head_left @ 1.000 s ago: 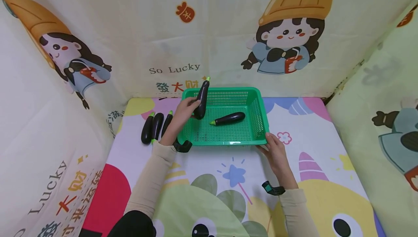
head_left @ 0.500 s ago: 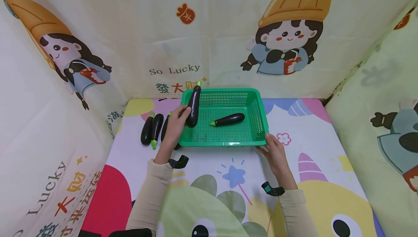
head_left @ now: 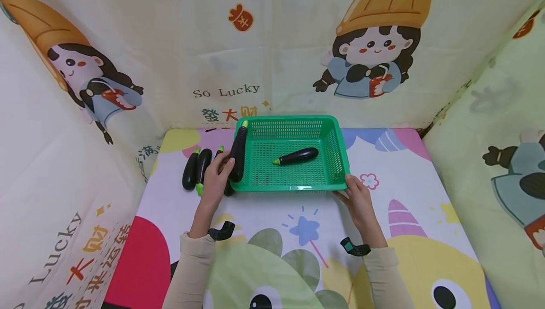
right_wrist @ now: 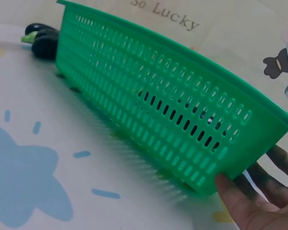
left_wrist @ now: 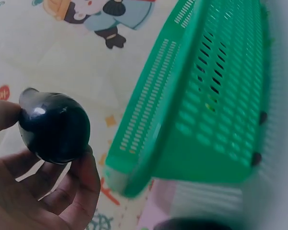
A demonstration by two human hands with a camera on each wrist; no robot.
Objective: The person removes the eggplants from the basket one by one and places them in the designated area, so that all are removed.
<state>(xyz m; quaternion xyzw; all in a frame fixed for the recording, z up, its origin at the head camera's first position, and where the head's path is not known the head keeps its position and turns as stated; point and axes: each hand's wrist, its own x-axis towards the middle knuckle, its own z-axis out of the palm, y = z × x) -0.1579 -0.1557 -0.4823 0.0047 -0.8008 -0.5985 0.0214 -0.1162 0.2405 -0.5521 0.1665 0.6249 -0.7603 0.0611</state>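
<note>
My left hand pinches a dark purple eggplant between thumb and fingers. This eggplant stands tilted with its green stem end up, over the basket's left rim in the head view. In the left wrist view its rounded end faces the camera, beside the basket wall. My right hand grips the front right corner of the green plastic basket, thumb on the front wall and fingers round the side. Inside the basket lies one eggplant, its green stem pointing left.
Left of the basket, several eggplants lie on the table, among them one outermost eggplant and one beside it; another is mostly hidden behind my left hand. A patterned cloth covers the table. Printed curtains stand at the back and both sides.
My left hand has carried the eggplant left and toward me, from above the basket's inside to its left rim. My right hand and the basket have stayed in place.
</note>
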